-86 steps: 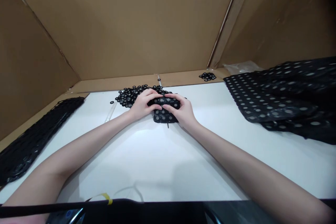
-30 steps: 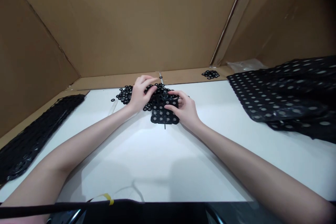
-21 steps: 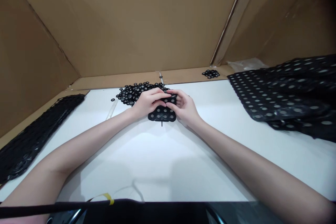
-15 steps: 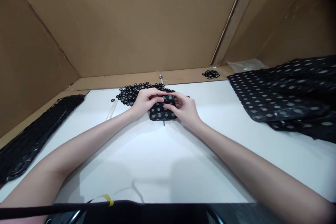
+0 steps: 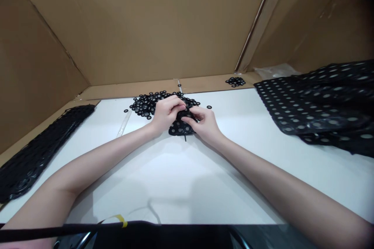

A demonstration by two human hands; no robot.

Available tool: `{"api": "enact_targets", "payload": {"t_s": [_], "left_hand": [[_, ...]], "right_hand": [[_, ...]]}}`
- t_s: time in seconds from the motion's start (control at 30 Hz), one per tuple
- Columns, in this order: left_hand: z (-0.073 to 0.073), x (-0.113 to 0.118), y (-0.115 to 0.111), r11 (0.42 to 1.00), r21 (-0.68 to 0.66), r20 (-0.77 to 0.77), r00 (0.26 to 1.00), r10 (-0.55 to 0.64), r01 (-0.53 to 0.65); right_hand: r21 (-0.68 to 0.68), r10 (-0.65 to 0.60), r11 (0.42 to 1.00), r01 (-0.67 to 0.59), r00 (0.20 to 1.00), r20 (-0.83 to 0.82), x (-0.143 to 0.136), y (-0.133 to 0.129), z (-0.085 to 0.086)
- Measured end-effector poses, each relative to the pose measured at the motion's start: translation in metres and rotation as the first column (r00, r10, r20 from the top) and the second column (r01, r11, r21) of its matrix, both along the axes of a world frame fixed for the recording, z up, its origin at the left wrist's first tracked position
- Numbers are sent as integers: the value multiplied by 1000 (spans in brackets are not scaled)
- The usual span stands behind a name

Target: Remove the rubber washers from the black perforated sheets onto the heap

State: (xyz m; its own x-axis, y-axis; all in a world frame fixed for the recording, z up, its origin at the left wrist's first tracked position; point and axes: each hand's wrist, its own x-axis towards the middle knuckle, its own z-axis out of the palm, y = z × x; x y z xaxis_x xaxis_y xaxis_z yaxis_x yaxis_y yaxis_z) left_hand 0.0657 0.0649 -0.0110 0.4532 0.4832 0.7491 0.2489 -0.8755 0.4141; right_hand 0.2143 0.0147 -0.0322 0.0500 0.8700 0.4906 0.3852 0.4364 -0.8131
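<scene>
A small piece of black perforated sheet (image 5: 178,129), with rows of pale round spots, lies bunched between my two hands. My left hand (image 5: 167,113) is closed, thumb and forefinger pinching at the sheet's upper edge. From the other side, my right hand (image 5: 205,123) grips the sheet between thumb and curled fingers. The fingers partly hide the sheet's upper part. Just behind my hands spreads a heap of small black rings (image 5: 144,105). A short dark strip (image 5: 185,138) sticks out below the sheet.
A large perforated black sheet (image 5: 280,105) lies folded at right. Along the left lies a stack of black perforated strips (image 5: 43,148). A small ring pile (image 5: 235,81) sits at the back, near clear plastic (image 5: 276,71). Cardboard walls (image 5: 152,27) surround the white table (image 5: 146,186).
My left hand has curled and shifted slightly right, its fingers now closed at the sheet's top. The sheet is more bunched. My right hand has drawn its fingers in and moved slightly down.
</scene>
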Motion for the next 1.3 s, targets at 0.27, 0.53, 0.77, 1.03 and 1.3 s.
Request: {"api": "enact_targets", "payload": {"t_s": [0.27,0.53,0.77,1.03,1.3], "left_hand": [[0,-11,7,987,57,-110,984,-143,150],[5,-7,10,988,-133,-39,995,-90,84],[7,-12,11,980,62,-201,964,-173,189],[-1,2,34,791,-611,223,961,162,9],[0,-29,78,818,-551,250,904,347,-162]], "right_hand": [[-104,26,994,-43,988,-154,-1,1,-2],[-131,63,988,-78,991,-118,-1,2,-4],[-140,65,987,-81,991,-120,0,3,-8],[-113,53,991,-71,986,-158,-2,1,-4],[-63,68,995,-71,996,-51,-2,-6,-3]]}}
